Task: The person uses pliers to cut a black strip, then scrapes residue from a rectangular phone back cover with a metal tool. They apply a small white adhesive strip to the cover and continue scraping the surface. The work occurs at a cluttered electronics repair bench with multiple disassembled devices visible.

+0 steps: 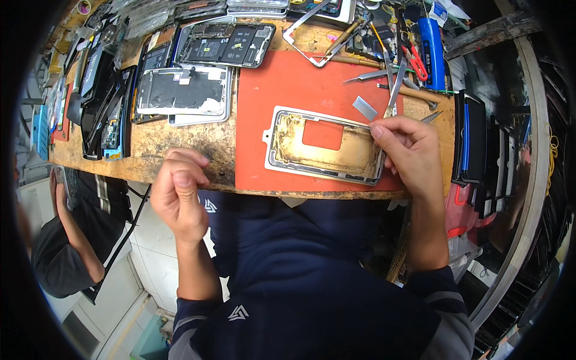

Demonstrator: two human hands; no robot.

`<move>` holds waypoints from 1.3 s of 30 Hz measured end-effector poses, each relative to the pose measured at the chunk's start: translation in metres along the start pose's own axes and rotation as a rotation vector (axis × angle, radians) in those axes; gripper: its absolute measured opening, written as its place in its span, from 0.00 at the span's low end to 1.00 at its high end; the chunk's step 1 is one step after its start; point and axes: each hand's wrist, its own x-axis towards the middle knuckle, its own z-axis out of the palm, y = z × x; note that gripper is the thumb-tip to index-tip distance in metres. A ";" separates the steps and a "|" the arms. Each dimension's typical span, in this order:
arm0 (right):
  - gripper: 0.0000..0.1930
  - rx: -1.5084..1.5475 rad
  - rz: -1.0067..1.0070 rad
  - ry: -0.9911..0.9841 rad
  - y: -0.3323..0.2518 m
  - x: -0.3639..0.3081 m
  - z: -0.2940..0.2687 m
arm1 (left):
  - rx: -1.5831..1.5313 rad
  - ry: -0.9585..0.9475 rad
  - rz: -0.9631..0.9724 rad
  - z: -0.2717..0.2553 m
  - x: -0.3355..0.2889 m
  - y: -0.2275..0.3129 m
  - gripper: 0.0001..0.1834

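Phone frame (324, 159), rectangular, scuffed gold inside: the right hand (411, 151) pinches its corner, the left hand (183, 195) curls loosely, half-open.

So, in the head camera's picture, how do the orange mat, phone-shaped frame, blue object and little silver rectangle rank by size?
Largest to smallest, as they look:
1. Orange mat, partly covered
2. Phone-shaped frame, pinched in the right hand
3. Blue object
4. Silver rectangle

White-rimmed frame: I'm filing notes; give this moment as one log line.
left hand: curled, nothing visible held; right hand: gripping white-rimmed frame; red mat: beneath frame
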 end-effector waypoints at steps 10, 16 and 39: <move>0.03 -0.367 -0.340 0.136 -0.005 0.004 0.012 | 0.444 -0.277 0.166 0.061 0.026 0.035 0.19; 0.03 -0.493 -0.484 0.124 0.000 0.008 0.011 | 0.744 -0.667 0.258 0.130 0.029 0.047 0.39; 0.10 -0.725 -0.602 0.029 -0.026 0.041 -0.008 | 0.641 -0.852 0.266 0.104 0.048 0.052 0.52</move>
